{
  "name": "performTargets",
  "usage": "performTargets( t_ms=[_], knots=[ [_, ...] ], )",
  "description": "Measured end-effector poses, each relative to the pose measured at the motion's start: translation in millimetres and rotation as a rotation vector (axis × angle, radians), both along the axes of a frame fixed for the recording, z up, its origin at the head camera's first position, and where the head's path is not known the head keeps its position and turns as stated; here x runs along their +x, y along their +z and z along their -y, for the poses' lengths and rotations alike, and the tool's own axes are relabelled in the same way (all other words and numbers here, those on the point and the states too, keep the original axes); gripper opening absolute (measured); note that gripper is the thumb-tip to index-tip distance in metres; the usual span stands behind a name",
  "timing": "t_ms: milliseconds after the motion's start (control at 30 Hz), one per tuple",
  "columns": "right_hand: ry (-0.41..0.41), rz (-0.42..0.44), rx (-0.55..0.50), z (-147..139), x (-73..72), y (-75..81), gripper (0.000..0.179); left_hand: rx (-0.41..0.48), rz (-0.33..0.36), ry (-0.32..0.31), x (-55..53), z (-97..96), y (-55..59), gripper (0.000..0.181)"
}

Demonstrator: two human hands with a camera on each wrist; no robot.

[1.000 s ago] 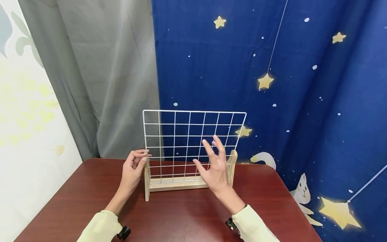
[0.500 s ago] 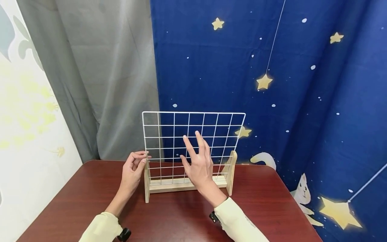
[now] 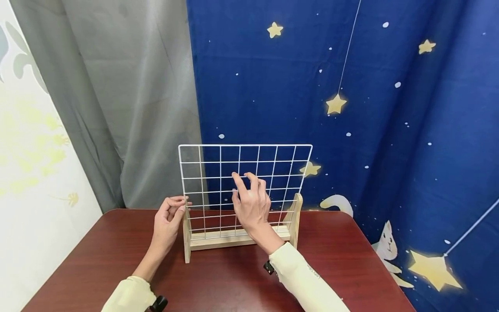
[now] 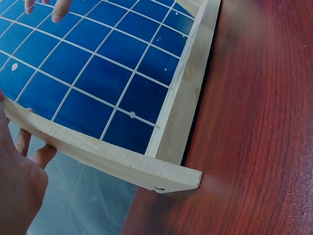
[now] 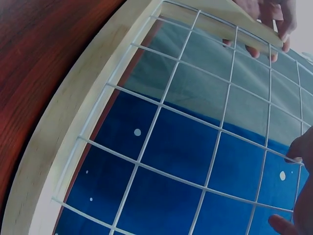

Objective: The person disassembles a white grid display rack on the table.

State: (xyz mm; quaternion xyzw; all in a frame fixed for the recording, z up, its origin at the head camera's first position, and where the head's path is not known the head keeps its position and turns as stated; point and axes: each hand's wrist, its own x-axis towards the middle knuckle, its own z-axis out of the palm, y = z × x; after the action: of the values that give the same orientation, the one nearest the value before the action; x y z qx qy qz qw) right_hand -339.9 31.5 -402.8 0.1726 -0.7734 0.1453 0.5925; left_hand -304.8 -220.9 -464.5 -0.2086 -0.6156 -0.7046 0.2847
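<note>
A white wire grid panel (image 3: 245, 145) stands upright in a pale wooden stand (image 3: 226, 244) on the table. My left hand (image 3: 165, 223) grips the stand's left side post (image 4: 122, 159), its fingers reaching round behind the wood. In front of the grid's middle is my right hand (image 3: 252, 208), fingers spread and lightly bent, fingertips up at the wires. The right wrist view has fingers of this right hand (image 5: 305, 152) at its right edge, overlapping the wires; nothing is held in it.
The reddish-brown table (image 3: 218, 281) has its far edge just behind the stand. Beyond it hang a grey curtain (image 3: 156, 108) and a blue curtain (image 3: 280, 95) printed with stars. A pale printed wall or cloth (image 3: 31, 173) is at the left.
My right hand has moved left from the grid's right side to its middle, and its fingers have bent more. The left hand stays at the left post. The view has shifted slightly.
</note>
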Motion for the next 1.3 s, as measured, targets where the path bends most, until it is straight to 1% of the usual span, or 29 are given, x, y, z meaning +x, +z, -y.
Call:
performTargets(
  t_ms=[200,367,667,767,833,933,1067,1233,1300],
  knots=[
    [0.010,-0.039,-0.013,1,-4.1,-2.1,0.050,0.019,-0.023,0.013,1.1,-1.8,-0.8,0.018],
    [0.015,-0.044,-0.015,1,-5.9,0.6,0.049,0.029,-0.044,0.008,-1.1,-3.2,0.5,0.018],
    [0.026,-0.023,-0.003,1,-7.1,4.1,0.048,0.006,-0.013,0.012,-4.7,0.2,1.9,0.018],
    [0.028,-0.019,-0.001,0,-6.9,3.9,0.048,-0.001,-0.010,0.004,-5.3,1.0,1.9,0.018],
    [0.029,-0.017,0.002,1,-6.4,3.8,0.049,-0.003,-0.013,-0.018,-4.7,2.3,1.5,0.017],
    [0.031,-0.024,0.004,2,-5.5,5.4,0.048,-0.049,-0.028,-0.046,-3.9,6.8,1.1,0.016],
    [0.022,-0.031,-0.002,2,-4.7,14.0,0.047,-0.111,-0.047,-0.065,-4.6,11.9,2.2,0.014],
    [0.013,-0.014,-0.025,-1,-4.6,28.7,0.045,-0.110,-0.035,-0.092,-5.2,12.9,4.1,0.014],
    [0.016,-0.008,-0.021,-2,-4.4,32.4,0.044,-0.104,-0.029,-0.090,-4.9,13.0,3.8,0.014]
  ],
)
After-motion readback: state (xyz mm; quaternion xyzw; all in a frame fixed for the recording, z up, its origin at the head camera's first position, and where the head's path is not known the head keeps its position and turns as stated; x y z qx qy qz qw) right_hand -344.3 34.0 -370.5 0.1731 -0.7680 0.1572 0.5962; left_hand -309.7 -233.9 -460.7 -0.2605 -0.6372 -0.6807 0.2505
